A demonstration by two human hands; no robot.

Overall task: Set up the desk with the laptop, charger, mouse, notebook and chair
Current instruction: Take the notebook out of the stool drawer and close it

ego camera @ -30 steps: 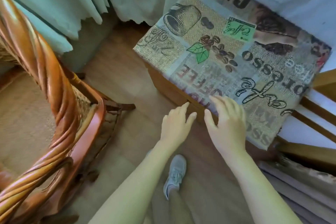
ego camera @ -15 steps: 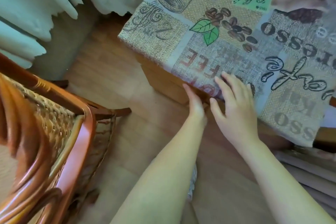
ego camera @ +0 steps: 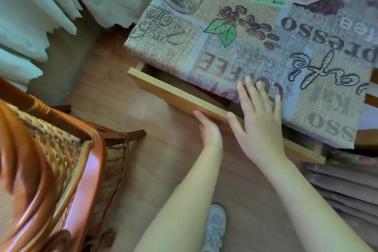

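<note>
The pale wooden drawer front (ego camera: pixel 178 96) under the desk's near edge stood pulled partly out, a dark gap showing between it and the desk body. It ran as a long, thin board, its long axis slanting from upper left to lower right across the view, parallel to the desk edge, with its face turned toward the person and the wood-look floor (ego camera: pixel 114 96). It looked stiff and light, likely to slide straight on its runners if drawn square and to bind if tugged from one end. The top lip near the middle seemed the sound place to hold.

The left hand (ego camera: pixel 210 131) gripped that lip, fingers hooked over or behind the board and hidden, thumb on the outer face. The right hand (ego camera: pixel 258 122) lay flat and released, fingers spread and straight, on the coffee-print woven tablecloth (ego camera: pixel 255 32) covering the desk, seemingly steadying it. That cloth looked soft and apt to slip or bunch under pressure.

No laptop, charger, mouse or notebook was visible; what the drawer held could not be told. The reddish-brown wicker chair (ego camera: pixel 61 159) stood at the left, well apart from the desk. Pale curtains (ego camera: pixel 41 6) hung behind, and a grey sneaker (ego camera: pixel 215 227) showed below.
</note>
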